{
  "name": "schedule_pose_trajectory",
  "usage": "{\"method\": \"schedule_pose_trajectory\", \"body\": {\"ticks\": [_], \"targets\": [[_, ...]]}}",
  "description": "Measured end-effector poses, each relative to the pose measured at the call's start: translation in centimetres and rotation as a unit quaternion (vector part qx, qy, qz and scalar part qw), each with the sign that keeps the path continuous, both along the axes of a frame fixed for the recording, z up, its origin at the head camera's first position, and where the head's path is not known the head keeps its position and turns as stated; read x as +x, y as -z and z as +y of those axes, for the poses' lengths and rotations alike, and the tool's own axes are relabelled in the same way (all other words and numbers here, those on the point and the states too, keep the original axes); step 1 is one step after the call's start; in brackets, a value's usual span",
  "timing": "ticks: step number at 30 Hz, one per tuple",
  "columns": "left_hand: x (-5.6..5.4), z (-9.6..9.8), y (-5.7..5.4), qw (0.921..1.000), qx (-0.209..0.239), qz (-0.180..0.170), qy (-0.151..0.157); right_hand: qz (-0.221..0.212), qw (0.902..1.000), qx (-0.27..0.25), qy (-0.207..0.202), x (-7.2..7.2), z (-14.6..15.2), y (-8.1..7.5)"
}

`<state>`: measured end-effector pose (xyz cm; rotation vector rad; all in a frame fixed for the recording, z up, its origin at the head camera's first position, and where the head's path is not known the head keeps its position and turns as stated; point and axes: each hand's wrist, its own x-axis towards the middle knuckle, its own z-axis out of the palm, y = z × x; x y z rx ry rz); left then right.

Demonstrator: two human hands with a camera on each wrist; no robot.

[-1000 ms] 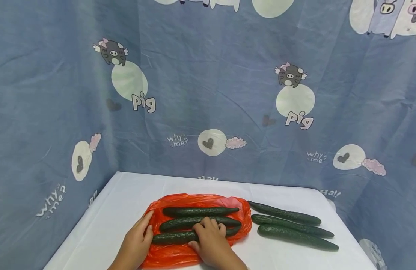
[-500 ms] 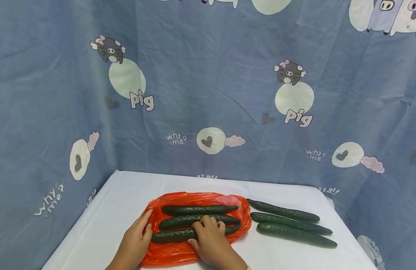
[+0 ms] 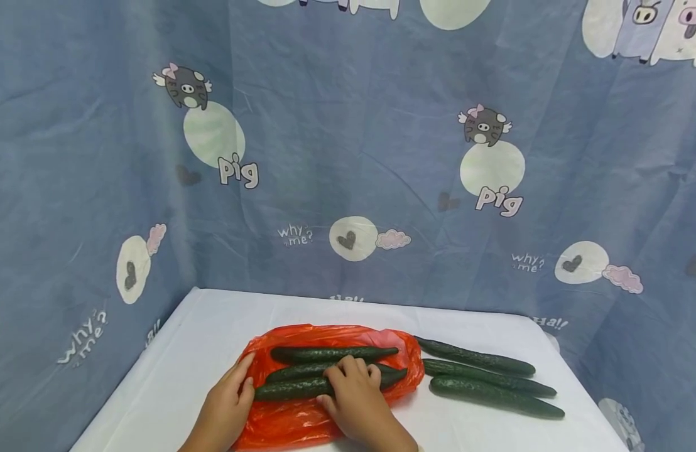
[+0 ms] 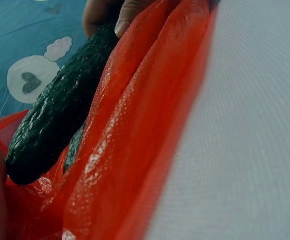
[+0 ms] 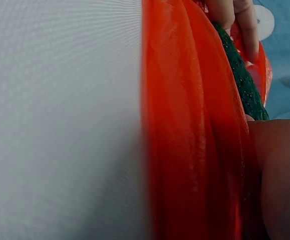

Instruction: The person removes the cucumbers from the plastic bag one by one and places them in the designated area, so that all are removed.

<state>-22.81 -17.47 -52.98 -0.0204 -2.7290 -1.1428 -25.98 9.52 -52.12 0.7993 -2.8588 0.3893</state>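
A red plastic bag point(image 3: 280, 433) lies spread on the table, with three dark green cucumbers on it. My right hand point(image 3: 356, 402) grips the nearest cucumber point(image 3: 288, 389), fingers over its far side and thumb on the near side. That cucumber leans against the middle cucumber point(image 3: 297, 373) and partly covers it. The far cucumber point(image 3: 331, 355) lies apart behind them. At the bag's left side rests my left hand point(image 3: 226, 402), fingers fairly straight against the plastic, close to the held cucumber's end. In the left wrist view, the bumpy cucumber point(image 4: 54, 115) runs up to my right hand's fingers.
Right of the bag lie three more cucumbers: a far one point(image 3: 478, 356), a middle one point(image 3: 489, 376) and a near one point(image 3: 495, 397). A white cloth covers the table point(image 3: 167, 376). Behind hangs a blue curtain point(image 3: 303, 157) with cartoon pigs.
My right hand has shifted the nearest cucumber slightly away from me and to the right, up against the middle one. My left hand has hardly moved.
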Motion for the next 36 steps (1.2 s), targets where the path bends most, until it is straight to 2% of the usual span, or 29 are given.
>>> {"method": "schedule_pose_trajectory", "body": {"ticks": [6, 17, 25, 32, 36], "targets": [[0.1, -0.1, 0.2, 0.9997, -0.004, 0.026, 0.004, 0.008, 0.9999, 0.006, 0.008, 0.1, 0.0, -0.3], [0.1, -0.2, -0.1, 0.9999, 0.009, 0.007, 0.004, 0.008, 0.9998, 0.003, 0.018, 0.1, 0.0, -1.1], [0.2, -0.1, 0.1, 0.9999, 0.003, 0.012, 0.003, -0.005, 0.9997, -0.016, 0.017, 0.2, 0.1, -1.4], [0.2, -0.2, 0.2, 0.9997, -0.003, 0.022, 0.006, 0.014, 0.9992, -0.036, 0.011, 0.6, 0.3, -2.0], [0.1, -0.2, 0.2, 0.9999, 0.004, 0.009, 0.009, 0.028, 0.9985, -0.047, 0.006, 0.7, 0.2, -2.6]]}}
